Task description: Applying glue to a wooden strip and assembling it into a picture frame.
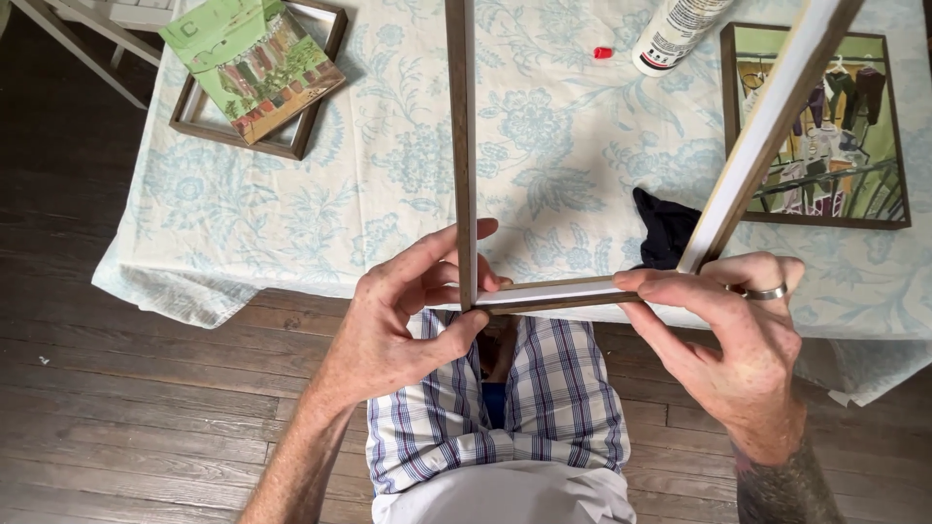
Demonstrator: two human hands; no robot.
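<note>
I hold an empty dark wooden picture frame (pixel 460 146) with white inner edges up above the table, its near rail (pixel 553 293) level in front of me. My left hand (pixel 403 315) pinches the near left corner, thumb beneath and fingers on top. At the near right corner, my right hand (pixel 733 330) grips where the right rail (pixel 767 126) rises; a ring sits on one finger. The frame's side rails run up out of view.
A table with a pale blue floral cloth (pixel 388 194) stands ahead. On it lie a framed painting (pixel 835 136) at right, a painted panel atop another frame (pixel 254 68) at left, a glue bottle (pixel 675 34), a small red cap (pixel 603 52) and a black cloth (pixel 665 228). Dark wood floor lies below.
</note>
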